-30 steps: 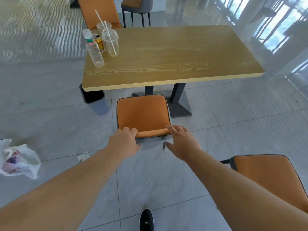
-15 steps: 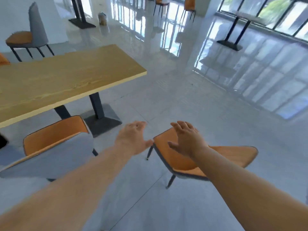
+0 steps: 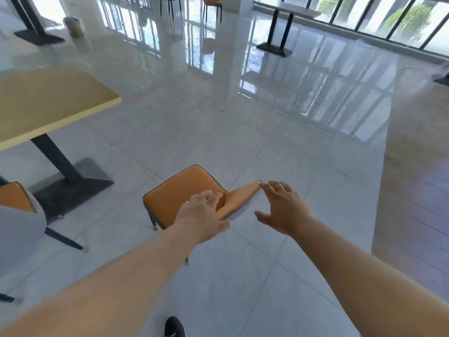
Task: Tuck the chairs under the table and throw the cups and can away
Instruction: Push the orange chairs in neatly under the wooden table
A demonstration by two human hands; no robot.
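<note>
orange chair (image 3: 179, 194) under both hands

- looks like a canteen or cafe hall, pretty big and open
- shiny tiled floor (image 3: 218, 132) everywhere
- wood-top table (image 3: 48, 103) on a black pedestal, another table (image 3: 286, 10) further back
- matching orange chairs (image 3: 184, 190) around
- wall of tall windows (image 3: 388, 18), greenery outside

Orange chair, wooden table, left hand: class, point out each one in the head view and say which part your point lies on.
orange chair (image 3: 179, 195), head view, on the seat.
wooden table (image 3: 48, 103), head view, on the bare top.
left hand (image 3: 202, 215), head view, on its back.
</note>
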